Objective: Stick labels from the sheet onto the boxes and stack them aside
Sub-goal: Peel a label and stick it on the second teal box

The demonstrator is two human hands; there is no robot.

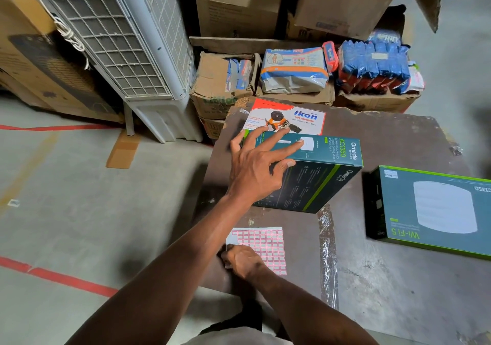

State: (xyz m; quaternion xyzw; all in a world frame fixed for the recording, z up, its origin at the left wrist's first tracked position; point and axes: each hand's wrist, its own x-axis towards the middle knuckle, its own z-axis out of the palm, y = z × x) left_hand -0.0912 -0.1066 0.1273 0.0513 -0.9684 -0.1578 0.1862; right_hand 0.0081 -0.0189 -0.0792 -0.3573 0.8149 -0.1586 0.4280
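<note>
Work surface: a dark, worn table (385,137) with strips of clear tape across it.

Item 1: teal Omada box (318,169), marked AC1350, at the middle of the table, tilted with its near edge on the tabletop and its far edge raised, lying over the Ikon box behind it. The left hand (255,169) is spread over its upper left corner, fingers extended across the top face and thumb curled against the near side, so the box is grasped between them.

Item 2: Ikon box (289,117), white and orange-red, a tape dispenser pictured on it, flat at the far edge of the table, partly covered by the Omada box.

Item 3: second teal box (435,209), printed Wi-Fi 5, flat at the right of the table, well apart from the first. A small white label (391,175) sits on its upper left corner.

Item 4: label sheet (261,246), white with rows of pink-bordered labels, flat near the table's front edge. The right hand (243,261) rests on its lower left corner, fingers curled down onto the sheet; whether it pinches a label cannot be told.

Surroundings: a white air cooler (127,47) on the concrete floor (66,211) to the left, red tape lines (71,281) on that floor, and cardboard cartons (220,89) with packaged goods beyond the table.
</note>
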